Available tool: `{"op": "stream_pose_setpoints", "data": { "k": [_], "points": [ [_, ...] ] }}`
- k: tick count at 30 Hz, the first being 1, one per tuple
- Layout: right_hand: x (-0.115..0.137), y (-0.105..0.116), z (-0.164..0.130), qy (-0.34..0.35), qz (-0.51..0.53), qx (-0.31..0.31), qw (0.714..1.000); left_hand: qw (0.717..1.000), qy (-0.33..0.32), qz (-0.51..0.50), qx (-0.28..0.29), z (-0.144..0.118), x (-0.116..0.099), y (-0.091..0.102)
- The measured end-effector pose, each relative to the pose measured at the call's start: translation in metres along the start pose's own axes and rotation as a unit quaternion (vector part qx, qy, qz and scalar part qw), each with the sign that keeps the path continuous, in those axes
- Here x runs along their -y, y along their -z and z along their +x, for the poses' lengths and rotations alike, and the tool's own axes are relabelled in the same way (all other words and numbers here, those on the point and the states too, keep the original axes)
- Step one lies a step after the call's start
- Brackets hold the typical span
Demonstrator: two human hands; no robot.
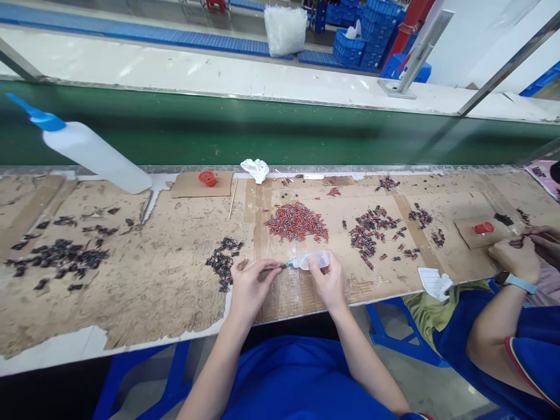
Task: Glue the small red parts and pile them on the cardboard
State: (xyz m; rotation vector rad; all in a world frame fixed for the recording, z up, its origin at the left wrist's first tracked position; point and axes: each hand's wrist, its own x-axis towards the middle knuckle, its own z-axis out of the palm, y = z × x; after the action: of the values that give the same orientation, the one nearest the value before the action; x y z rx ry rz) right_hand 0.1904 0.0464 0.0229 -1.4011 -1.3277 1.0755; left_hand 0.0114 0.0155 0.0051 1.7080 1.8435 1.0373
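Note:
My right hand grips a small translucent squeeze bottle, which lies on its side in the air with its thin tip pointing left. That tip meets a small dark part pinched between the thumb and fingers of my left hand; the part is too small to make out fully. Just left of my left hand is a pile of black parts. Beyond both hands lies a heap of small red-and-dark pieces. Further right, another heap of red-and-black pieces spreads over the cardboard.
A large white bottle with a blue nozzle leans at the left. Black parts lie below it. A red cup, a thin stick and crumpled tissue sit at the back. A co-worker's hands are at the right.

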Motion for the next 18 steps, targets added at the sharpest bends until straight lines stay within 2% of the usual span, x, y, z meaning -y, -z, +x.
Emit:
{"op": "stream_pose_setpoints", "data": {
  "k": [7, 10, 14, 16, 18],
  "points": [
    [-0.001, 0.007, -0.002, -0.003, 0.012, -0.068, 0.998, 0.999, -0.018, 0.037, -0.012, 0.0, 0.003, -0.006],
    [-0.001, 0.02, -0.003, 0.009, -0.1, -0.119, 0.988, 0.999, -0.016, 0.05, -0.013, -0.001, 0.003, -0.007],
    [0.011, 0.029, 0.004, 0.133, -0.252, -0.215, 0.934, 0.999, -0.013, 0.021, -0.032, -0.001, 0.004, -0.002],
    [0.018, 0.023, 0.011, 0.193, -0.275, -0.197, 0.921, 0.999, -0.01, -0.008, -0.052, -0.001, 0.005, 0.003],
    [0.024, 0.008, 0.018, 0.221, -0.284, -0.142, 0.922, 0.997, -0.003, -0.04, -0.066, 0.0, 0.004, 0.008]
  ]
}}
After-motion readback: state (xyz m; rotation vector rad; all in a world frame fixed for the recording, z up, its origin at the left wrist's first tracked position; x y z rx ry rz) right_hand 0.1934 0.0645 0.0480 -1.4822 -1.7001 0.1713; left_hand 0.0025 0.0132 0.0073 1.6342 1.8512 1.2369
